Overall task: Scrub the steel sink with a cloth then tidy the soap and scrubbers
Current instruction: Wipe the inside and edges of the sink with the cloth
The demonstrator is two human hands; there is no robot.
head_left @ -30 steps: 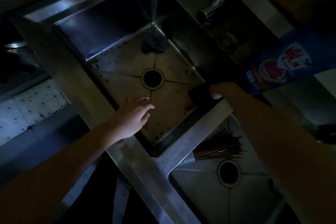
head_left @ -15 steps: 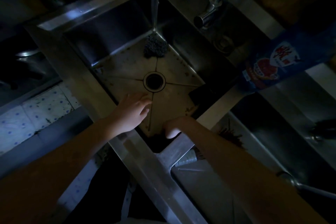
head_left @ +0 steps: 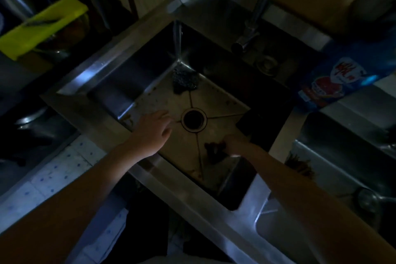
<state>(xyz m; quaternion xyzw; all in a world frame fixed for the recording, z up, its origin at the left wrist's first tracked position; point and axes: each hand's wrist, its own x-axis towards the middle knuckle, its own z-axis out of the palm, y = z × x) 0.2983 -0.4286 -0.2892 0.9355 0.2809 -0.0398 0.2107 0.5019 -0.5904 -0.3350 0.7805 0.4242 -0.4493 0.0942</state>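
Sink: square brushed-steel sink basin [head_left: 96, 70], floor speckled brown.
Soap: blue printed soap pouch [head_left: 334, 83], on the right ledge.
Left hand [head_left: 153, 133]: fingers loose, beside the round drain [head_left: 194, 120].
Right hand [head_left: 234, 142]: touching a dark crumpled clump [head_left: 214, 148]; cannot tell if it grips.
Scrubber: dark wire-mesh scrubber [head_left: 184, 80], far corner.

- Left hand [head_left: 153, 133]: bare, nothing worn on it; fingers [head_left: 163, 114] uncovered along their full length.
- Left forearm [head_left: 85, 188]: bare over all that shows, with no fabric on it.
- Right hand [head_left: 234, 142]: bare; it lies in deep shadow and its separate fingers cannot be made out.
- Right forearm [head_left: 300, 188]: bare over all that shows.
- Lighting is dim; finer surface detail is unreadable.
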